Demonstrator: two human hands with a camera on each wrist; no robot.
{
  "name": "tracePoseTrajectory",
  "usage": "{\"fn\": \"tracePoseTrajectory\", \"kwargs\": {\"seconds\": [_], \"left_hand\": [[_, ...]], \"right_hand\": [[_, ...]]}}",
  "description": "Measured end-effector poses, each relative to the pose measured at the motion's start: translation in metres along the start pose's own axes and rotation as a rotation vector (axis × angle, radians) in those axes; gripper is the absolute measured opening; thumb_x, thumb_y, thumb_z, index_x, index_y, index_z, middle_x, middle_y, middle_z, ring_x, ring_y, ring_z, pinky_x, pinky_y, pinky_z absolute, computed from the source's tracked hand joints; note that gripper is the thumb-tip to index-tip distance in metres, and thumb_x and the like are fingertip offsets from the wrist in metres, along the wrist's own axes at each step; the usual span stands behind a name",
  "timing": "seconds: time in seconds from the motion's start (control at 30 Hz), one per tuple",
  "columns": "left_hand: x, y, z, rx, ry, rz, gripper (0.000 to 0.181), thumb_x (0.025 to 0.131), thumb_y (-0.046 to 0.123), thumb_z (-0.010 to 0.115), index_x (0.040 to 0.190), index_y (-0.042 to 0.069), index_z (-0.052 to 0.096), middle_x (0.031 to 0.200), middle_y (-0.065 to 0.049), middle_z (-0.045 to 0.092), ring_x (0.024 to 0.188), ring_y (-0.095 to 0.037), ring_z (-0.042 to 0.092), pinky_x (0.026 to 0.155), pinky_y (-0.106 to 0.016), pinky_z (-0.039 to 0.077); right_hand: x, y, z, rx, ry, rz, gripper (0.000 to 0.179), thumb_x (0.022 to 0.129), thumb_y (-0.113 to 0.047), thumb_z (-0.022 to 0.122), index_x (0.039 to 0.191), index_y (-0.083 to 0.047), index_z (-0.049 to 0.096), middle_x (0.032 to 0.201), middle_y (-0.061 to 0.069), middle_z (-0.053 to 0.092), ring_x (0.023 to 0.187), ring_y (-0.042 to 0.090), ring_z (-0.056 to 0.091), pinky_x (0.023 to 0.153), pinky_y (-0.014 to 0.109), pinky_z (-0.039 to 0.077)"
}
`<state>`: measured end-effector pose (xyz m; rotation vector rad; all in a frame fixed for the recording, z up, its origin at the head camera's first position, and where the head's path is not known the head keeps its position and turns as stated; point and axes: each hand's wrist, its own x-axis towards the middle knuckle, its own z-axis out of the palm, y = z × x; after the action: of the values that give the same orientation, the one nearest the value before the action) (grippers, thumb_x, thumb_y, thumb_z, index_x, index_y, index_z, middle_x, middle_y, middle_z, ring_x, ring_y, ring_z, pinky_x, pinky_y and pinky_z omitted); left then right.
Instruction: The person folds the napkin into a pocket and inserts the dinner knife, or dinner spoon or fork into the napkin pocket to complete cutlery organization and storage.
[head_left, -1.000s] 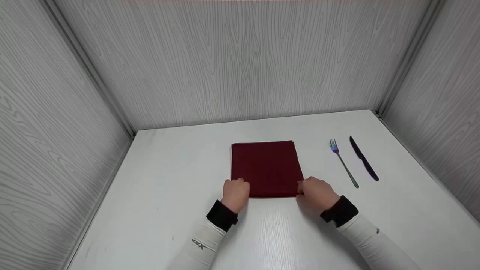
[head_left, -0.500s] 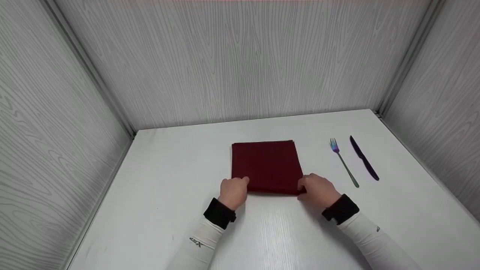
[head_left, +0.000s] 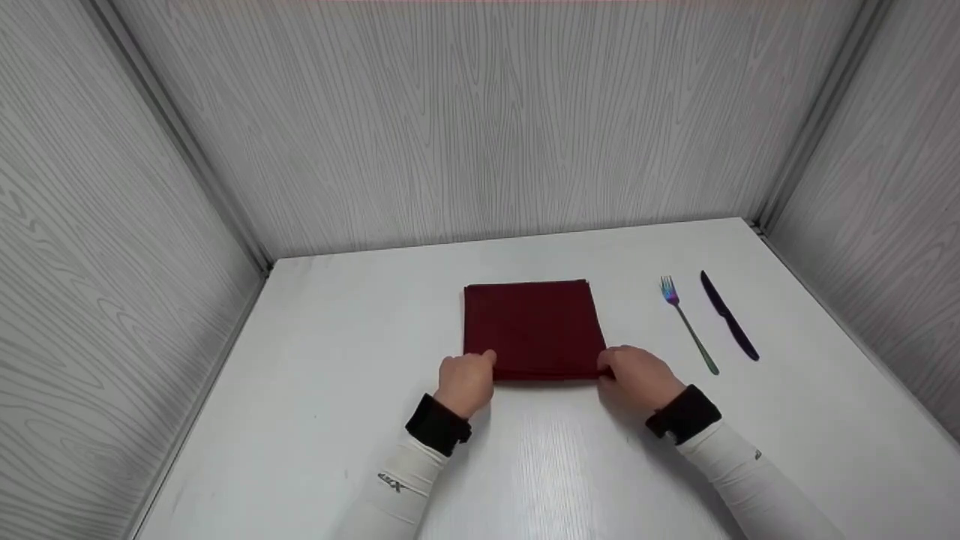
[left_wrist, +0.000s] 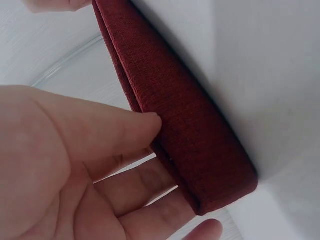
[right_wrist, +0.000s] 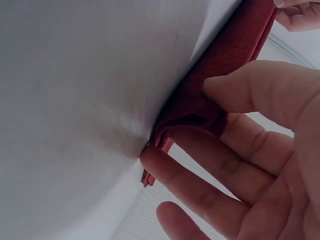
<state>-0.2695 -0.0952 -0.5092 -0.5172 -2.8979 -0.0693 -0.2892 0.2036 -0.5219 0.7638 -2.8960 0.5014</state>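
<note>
while pinched at both near corners, only partly done, by the look of things. at left, left hand, with thumb on one side of the red cloth and fingers on the other, holding tight to the near left corner. next, that same red cloth, lying on the white table around the middle, already folded into a neat four-sided shape, with thick layers along the near edge. then right hand, pinching the near right corner. maybe left to do: tidying that edge and letting go. farther right, shiny fork, then dark knife, near each other, not touched by either hand.

around all this, from left: gray left wall with wavy wood lines, smooth table with some shine in front, gray back wall, gray right wall. also, gray strips in both back corners.
</note>
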Motion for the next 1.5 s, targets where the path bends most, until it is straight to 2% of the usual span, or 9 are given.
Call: {"fn": "tracePoseTrajectory", "kwargs": {"seconds": [0.2,0.33,0.53,0.67,0.77,0.93,1.07,1.27,1.5], "left_hand": [[-0.001,0.001,0.003,-0.008,-0.013,0.013,0.012,0.087,0.01,0.08,0.083,0.008,0.069,0.078,-0.007,0.07,0.076,-0.026,0.071,0.065,-0.042,0.054],[-0.001,0.002,0.006,0.003,-0.018,0.011,0.021,0.082,0.02,0.088,0.091,0.007,0.073,0.09,-0.009,0.072,0.084,-0.028,0.071,0.07,-0.043,0.055],[-0.001,0.002,0.011,0.048,0.031,0.009,0.01,0.087,0.007,0.082,0.088,0.009,0.072,0.086,-0.007,0.07,0.079,-0.025,0.069,0.065,-0.04,0.054],[0.0,0.001,0.011,0.051,0.068,0.004,0.012,0.088,0.001,0.077,0.082,0.008,0.07,0.081,-0.006,0.069,0.073,-0.025,0.069,0.063,-0.038,0.053],[0.001,-0.003,0.007,-0.002,0.05,-0.007,0.014,0.089,-0.002,0.075,0.08,0.008,0.069,0.078,-0.006,0.071,0.073,-0.025,0.071,0.063,-0.039,0.054],[0.005,-0.012,-0.001,-0.171,-0.059,-0.044,0.012,0.089,-0.005,0.072,0.092,0.005,0.078,0.087,-0.009,0.078,0.083,-0.027,0.075,0.069,-0.043,0.058],[0.007,-0.021,-0.006,-0.242,-0.121,-0.057,0.01,0.09,0.001,0.076,0.099,0.003,0.08,0.096,-0.012,0.079,0.091,-0.03,0.076,0.075,-0.045,0.061],[0.008,-0.036,-0.009,-0.325,-0.134,0.005,0.007,0.091,0.007,0.079,0.097,0.003,0.079,0.097,-0.012,0.079,0.093,-0.03,0.074,0.079,-0.046,0.06],[0.011,-0.052,-0.018,-0.484,-0.09,0.056,0.008,0.096,0.009,0.077,0.101,0.003,0.078,0.099,-0.01,0.078,0.097,-0.029,0.073,0.088,-0.046,0.058]], "right_hand": [[0.001,0.003,-0.001,0.037,-0.014,0.014,0.008,0.09,0.001,0.071,0.087,-0.006,0.074,0.082,0.003,0.071,0.077,0.016,0.063,0.073,0.039,0.056],[0.001,0.005,-0.001,0.05,-0.008,0.01,0.009,0.091,0.0,0.071,0.087,-0.007,0.074,0.082,0.003,0.072,0.076,0.015,0.062,0.072,0.038,0.055],[0.002,0.006,0.0,0.062,0.002,0.016,0.01,0.092,-0.002,0.07,0.088,-0.009,0.074,0.082,0.001,0.073,0.075,0.014,0.063,0.071,0.037,0.055],[0.003,0.008,0.001,0.056,0.005,0.016,0.007,0.092,-0.003,0.07,0.09,-0.007,0.075,0.083,0.002,0.074,0.075,0.014,0.064,0.072,0.038,0.055],[0.003,0.01,0.0,0.056,0.005,0.012,0.007,0.091,-0.003,0.07,0.09,-0.006,0.076,0.082,0.003,0.073,0.074,0.014,0.062,0.07,0.037,0.054],[0.002,0.012,0.0,0.065,0.002,-0.002,0.006,0.09,-0.003,0.071,0.089,-0.006,0.075,0.081,0.001,0.072,0.071,0.011,0.057,0.068,0.034,0.052],[0.002,0.013,-0.001,0.063,0.002,-0.012,0.005,0.09,-0.003,0.072,0.089,-0.007,0.075,0.079,0.0,0.071,0.069,0.01,0.055,0.066,0.032,0.051],[0.003,0.015,-0.004,0.091,-0.016,-0.031,0.005,0.091,-0.005,0.071,0.09,-0.008,0.075,0.079,-0.001,0.07,0.068,0.009,0.052,0.066,0.03,0.05],[0.003,0.021,-0.017,0.152,0.041,-0.076,0.006,0.094,-0.008,0.072,0.092,-0.011,0.076,0.089,0.0,0.077,0.083,0.016,0.071,0.074,0.038,0.057]]}}
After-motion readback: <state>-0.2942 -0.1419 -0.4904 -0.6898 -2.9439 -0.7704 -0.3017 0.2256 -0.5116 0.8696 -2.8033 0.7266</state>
